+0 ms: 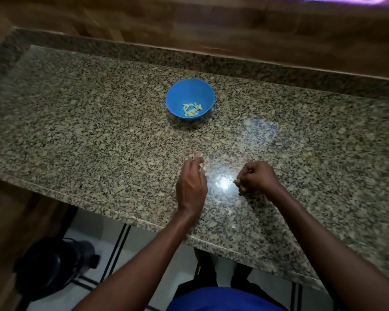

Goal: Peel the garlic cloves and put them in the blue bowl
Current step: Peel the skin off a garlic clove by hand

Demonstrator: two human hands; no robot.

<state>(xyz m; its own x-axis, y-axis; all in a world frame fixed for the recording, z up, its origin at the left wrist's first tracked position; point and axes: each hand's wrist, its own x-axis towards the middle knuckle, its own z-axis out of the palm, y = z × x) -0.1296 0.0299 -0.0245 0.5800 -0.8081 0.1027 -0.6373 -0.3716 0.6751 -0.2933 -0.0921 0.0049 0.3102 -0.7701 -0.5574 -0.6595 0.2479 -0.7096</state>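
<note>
A blue bowl point(190, 88) stands in the middle of the granite counter, with several peeled garlic cloves point(192, 109) lying at its bottom. My left hand point(191, 182) hovers over the near part of the counter, its fingertips curled round a pale garlic clove point(202, 166) that is mostly hidden. To its right, my right hand point(255, 176) is curled into a loose fist, and something small and pale, a garlic piece or skin point(238, 181), shows at its fingertips. Both hands are well short of the bowl.
The speckled granite counter point(99, 131) has a raised back ledge and a wooden wall behind. Its front edge runs diagonally from the left toward the lower right. A dark round appliance point(54, 265) stands on the tiled floor at the lower left.
</note>
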